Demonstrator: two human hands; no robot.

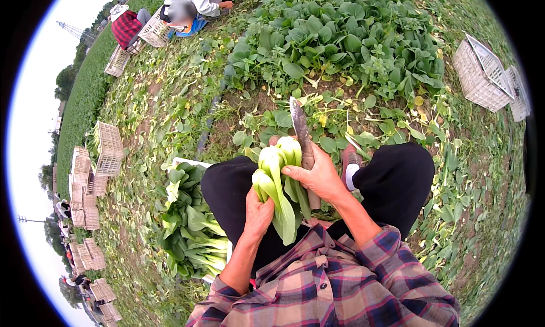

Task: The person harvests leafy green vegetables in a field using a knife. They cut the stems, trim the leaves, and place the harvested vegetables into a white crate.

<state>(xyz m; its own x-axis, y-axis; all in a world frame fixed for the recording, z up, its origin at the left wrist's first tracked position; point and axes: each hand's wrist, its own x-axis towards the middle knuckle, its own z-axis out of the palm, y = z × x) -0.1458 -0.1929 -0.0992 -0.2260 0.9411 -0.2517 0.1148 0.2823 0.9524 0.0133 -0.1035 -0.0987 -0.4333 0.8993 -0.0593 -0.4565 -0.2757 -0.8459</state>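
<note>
Between my knees, my left hand (259, 213) grips several heads of bok choy (272, 169), their pale bases up and green leaves hanging down. My right hand (321, 173) is closed around the wooden handle of a knife (301, 122), its worn, dark blade pointing away from me. The right thumb rests against the bunch's right side. At my left thigh stands a white crate (230, 251) filled with cut bok choy (196, 225), mostly laid with pale stalks toward me.
A dense patch of growing bok choy (340, 33) lies ahead. Trimmed leaves litter the soil. Plastic crates stand at right (483, 73), and stacked crates (85, 186) line the left. Two people crouch or sit at upper left, one in a white top (200, 1), another in red plaid (126, 29).
</note>
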